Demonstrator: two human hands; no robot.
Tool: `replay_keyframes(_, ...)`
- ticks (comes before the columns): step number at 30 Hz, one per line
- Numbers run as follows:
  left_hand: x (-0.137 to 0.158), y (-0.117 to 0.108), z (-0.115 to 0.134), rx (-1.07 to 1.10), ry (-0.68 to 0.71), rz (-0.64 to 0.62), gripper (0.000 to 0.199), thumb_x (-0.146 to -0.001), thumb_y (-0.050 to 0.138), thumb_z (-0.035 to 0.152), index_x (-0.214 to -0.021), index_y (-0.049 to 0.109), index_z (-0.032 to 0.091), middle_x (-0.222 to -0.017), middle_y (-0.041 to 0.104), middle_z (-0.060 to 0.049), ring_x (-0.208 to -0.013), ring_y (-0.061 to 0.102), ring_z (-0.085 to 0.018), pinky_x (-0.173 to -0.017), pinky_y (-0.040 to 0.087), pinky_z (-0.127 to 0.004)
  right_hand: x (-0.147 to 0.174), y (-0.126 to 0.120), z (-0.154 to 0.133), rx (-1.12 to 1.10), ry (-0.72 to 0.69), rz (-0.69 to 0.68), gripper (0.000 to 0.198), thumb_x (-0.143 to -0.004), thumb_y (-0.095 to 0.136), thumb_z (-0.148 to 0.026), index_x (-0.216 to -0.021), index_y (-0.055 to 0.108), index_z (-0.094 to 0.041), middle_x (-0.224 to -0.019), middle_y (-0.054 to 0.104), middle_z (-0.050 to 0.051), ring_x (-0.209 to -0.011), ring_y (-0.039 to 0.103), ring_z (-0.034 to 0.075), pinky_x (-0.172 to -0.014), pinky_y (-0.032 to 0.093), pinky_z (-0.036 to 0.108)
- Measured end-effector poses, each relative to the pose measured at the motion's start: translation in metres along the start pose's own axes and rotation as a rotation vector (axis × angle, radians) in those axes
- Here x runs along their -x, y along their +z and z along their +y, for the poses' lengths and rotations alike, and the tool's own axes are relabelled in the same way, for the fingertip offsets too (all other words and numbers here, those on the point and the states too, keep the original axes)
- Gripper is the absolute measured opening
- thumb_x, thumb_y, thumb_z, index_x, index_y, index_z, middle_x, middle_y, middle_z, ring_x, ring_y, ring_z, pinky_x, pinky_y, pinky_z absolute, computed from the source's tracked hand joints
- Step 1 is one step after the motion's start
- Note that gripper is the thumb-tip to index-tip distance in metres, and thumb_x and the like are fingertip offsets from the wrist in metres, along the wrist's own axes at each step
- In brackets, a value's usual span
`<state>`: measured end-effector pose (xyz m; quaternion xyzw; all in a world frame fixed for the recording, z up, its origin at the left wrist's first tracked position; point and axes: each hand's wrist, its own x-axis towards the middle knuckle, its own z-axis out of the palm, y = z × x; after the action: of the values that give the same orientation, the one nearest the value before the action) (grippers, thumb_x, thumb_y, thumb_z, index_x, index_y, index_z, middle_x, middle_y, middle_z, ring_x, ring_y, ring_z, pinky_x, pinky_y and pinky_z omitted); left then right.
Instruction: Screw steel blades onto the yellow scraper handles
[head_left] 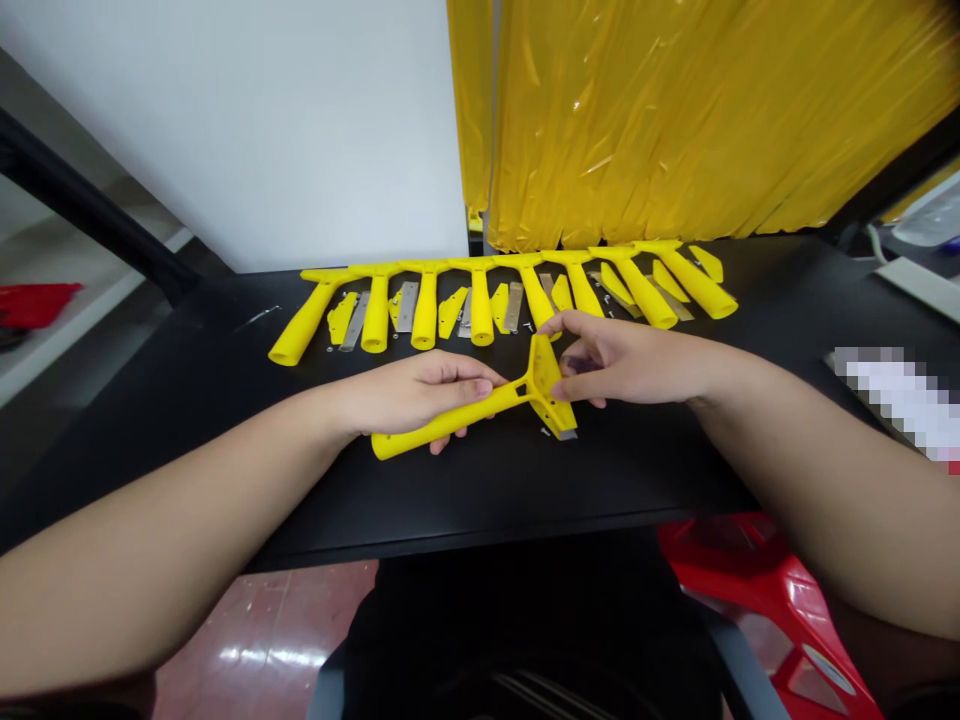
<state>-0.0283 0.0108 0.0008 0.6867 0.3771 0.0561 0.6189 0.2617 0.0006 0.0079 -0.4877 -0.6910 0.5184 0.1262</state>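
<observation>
A yellow plastic scraper [469, 415] is held above the black table, its head to the right and its handle slanting down to the left. My left hand [424, 392] is wrapped round the handle, thumb on top. At the head, my right hand [611, 355] pinches the yellow plate [546, 372], with the index finger at its upper end and the thumb on its face. A bit of metal blade [568, 435] pokes out at the head's lower corner. Beside it on the table lies a small screw [545, 432].
Behind my hands stretches a row of several yellow scraper handles [424, 310], with yellow cover plates [343, 320], metal blades [407, 307] and small screws between them on the black table [300, 500]. A white panel [300, 130] and yellow plastic sheeting [675, 120] stand behind. A red stool [757, 575] is below right.
</observation>
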Motion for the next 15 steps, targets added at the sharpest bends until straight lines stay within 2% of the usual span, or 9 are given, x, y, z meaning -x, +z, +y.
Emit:
replay_keyframes(3, -0.001, -0.001, -0.004, 0.029, 0.006, 0.018, 0.042, -0.106, 0.062, 0.047, -0.136, 0.069, 0.019, -0.084, 0.07, -0.002, -0.054, 0.066, -0.012, -0.05, 0.059, -0.023, 0.0, -0.003, 0.0, 0.022, -0.022, 0.066, 0.06, -0.085, 0.087, -0.042, -0.133, 0.054, -0.026, -0.07, 0.06, -0.007, -0.058, 0.052, 0.014, -0.055, 0.037, 0.029)
replay_keyframes(7, -0.003, 0.004, -0.007, 0.158, 0.092, 0.093, 0.041, -0.105, 0.064, 0.044, -0.14, 0.064, 0.022, -0.095, 0.069, -0.004, -0.072, 0.071, -0.016, -0.051, 0.061, -0.023, -0.003, -0.003, -0.002, -0.085, -0.082, 0.229, 0.052, -0.087, 0.085, -0.049, -0.125, 0.059, -0.025, -0.073, 0.063, -0.005, -0.058, 0.048, 0.013, -0.054, 0.034, 0.029)
replay_keyframes(10, -0.005, 0.012, -0.005, 0.243, 0.168, 0.133, 0.036, -0.104, 0.066, 0.04, -0.134, 0.063, 0.02, -0.096, 0.066, -0.003, -0.073, 0.069, -0.015, -0.051, 0.062, -0.025, -0.007, 0.004, -0.005, -0.206, -0.103, 0.208, 0.045, -0.083, 0.088, -0.052, -0.109, 0.063, -0.025, -0.07, 0.057, -0.006, -0.057, 0.047, 0.011, -0.048, 0.031, 0.026)
replay_keyframes(12, -0.006, 0.016, -0.004, 0.28, 0.177, 0.137, 0.035, -0.104, 0.066, 0.04, -0.133, 0.062, 0.02, -0.098, 0.067, -0.004, -0.074, 0.069, -0.016, -0.055, 0.065, -0.028, -0.009, 0.007, -0.006, -0.258, -0.108, 0.179, 0.043, -0.08, 0.092, -0.051, -0.096, 0.062, -0.024, -0.068, 0.054, -0.006, -0.053, 0.041, 0.009, -0.044, 0.027, 0.024)
replay_keyframes(15, -0.009, 0.019, -0.004, 0.302, 0.218, 0.17, 0.036, -0.107, 0.059, 0.047, -0.131, 0.064, 0.021, -0.109, 0.07, -0.007, -0.084, 0.072, -0.018, -0.071, 0.069, -0.038, -0.009, -0.001, -0.006, -0.362, -0.11, 0.163, 0.04, -0.08, 0.093, -0.048, -0.088, 0.063, -0.023, -0.069, 0.056, -0.004, -0.052, 0.04, 0.008, -0.04, 0.024, 0.023)
